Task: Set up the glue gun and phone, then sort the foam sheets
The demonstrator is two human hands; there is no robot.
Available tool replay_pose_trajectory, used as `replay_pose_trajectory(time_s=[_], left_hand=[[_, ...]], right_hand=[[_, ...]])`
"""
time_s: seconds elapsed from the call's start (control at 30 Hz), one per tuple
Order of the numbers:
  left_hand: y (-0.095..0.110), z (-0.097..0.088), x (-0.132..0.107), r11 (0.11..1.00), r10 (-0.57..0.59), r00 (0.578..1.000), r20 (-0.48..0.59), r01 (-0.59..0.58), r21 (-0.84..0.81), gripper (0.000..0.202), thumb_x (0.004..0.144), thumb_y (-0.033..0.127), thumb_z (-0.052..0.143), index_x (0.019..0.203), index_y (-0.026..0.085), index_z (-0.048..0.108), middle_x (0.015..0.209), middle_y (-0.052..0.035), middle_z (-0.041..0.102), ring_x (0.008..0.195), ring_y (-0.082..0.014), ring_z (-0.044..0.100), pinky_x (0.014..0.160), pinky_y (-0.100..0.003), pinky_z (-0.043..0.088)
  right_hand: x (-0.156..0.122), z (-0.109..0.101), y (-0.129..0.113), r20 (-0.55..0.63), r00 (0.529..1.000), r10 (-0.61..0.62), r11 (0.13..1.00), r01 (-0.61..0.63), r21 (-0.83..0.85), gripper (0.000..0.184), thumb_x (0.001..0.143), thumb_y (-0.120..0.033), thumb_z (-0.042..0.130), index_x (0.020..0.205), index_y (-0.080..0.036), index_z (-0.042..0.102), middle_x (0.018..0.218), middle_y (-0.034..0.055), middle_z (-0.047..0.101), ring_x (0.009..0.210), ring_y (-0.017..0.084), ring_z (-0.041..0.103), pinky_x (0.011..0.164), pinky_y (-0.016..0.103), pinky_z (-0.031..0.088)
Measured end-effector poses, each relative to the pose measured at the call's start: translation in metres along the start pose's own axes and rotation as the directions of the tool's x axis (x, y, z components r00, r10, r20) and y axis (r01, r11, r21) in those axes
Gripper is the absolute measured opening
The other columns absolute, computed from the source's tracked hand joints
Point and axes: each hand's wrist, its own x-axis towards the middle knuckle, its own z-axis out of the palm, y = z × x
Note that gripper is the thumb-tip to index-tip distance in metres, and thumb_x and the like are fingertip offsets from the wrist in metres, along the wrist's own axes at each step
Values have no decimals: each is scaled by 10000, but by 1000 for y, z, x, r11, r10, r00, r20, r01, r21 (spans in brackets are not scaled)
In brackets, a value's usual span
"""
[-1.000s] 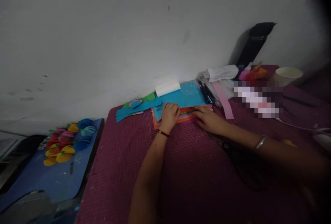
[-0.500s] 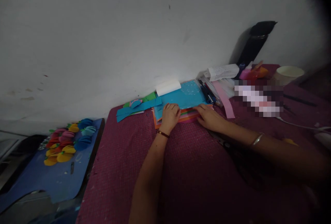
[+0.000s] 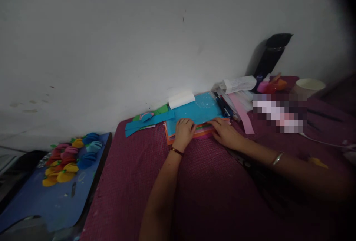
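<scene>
A stack of coloured paper (image 3: 204, 130) lies by the wall, a shiny blue sheet (image 3: 207, 106) on top and orange, green and pink edges at the front. My left hand (image 3: 185, 132), fingers curled, is closed on the near edge of the stack. At the same edge, further right, my right hand (image 3: 224, 132) pinches the paper between thumb and fingers; the fingertips are partly hidden. Blue paper strips (image 3: 150, 121) and a small folded blue piece with a pink edge (image 3: 146, 116) lie left of the stack. Dark scissors (image 3: 244, 162) lie partly under my right forearm.
Pens (image 3: 224, 105), a pink strip (image 3: 241, 113), a white packet (image 3: 239, 84), a black bottle (image 3: 271, 57), glue bottles (image 3: 264, 85) and a paper cup (image 3: 310, 87) stand or lie right. A lower blue board (image 3: 61, 204) at left bears folded paper shapes (image 3: 68, 170).
The whole view has shifted slightly, so things sit a little lower in the picture. Both hands stay at the near edge of the paper stack, with hardly any change in their grip.
</scene>
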Motion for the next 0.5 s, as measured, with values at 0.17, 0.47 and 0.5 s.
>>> replay_pose_trajectory(time_s=[0.17,0.47,0.5], left_hand=[[-12,-3,-1,1000,17,998,57,-16,-15,168,913,367,629,929,203,660,970,-56,691,965,-227,609,861,-357,470],[-28,-6,-3,997,-51,991,124,58,-56,257,894,438,646,962,192,680,972,-56,711,958,-203,643,816,-306,497],[-28,-6,-3,997,-50,990,132,58,-57,246,895,429,646,955,193,682,969,-55,711,961,-204,642,818,-306,496]], right_hand=[[-2,0,-2,4,1000,2,1000,-2,22,479,844,-83,465,1313,-139,549,1212,153,589,1138,275,568,1016,452,465],[-4,3,0,58,998,-8,997,12,-75,432,865,-109,465,1283,-132,568,1169,153,620,1091,287,598,966,443,488],[-3,2,0,61,998,-5,996,11,-83,430,867,-107,463,1282,-137,571,1173,153,621,1095,286,599,964,442,489]])
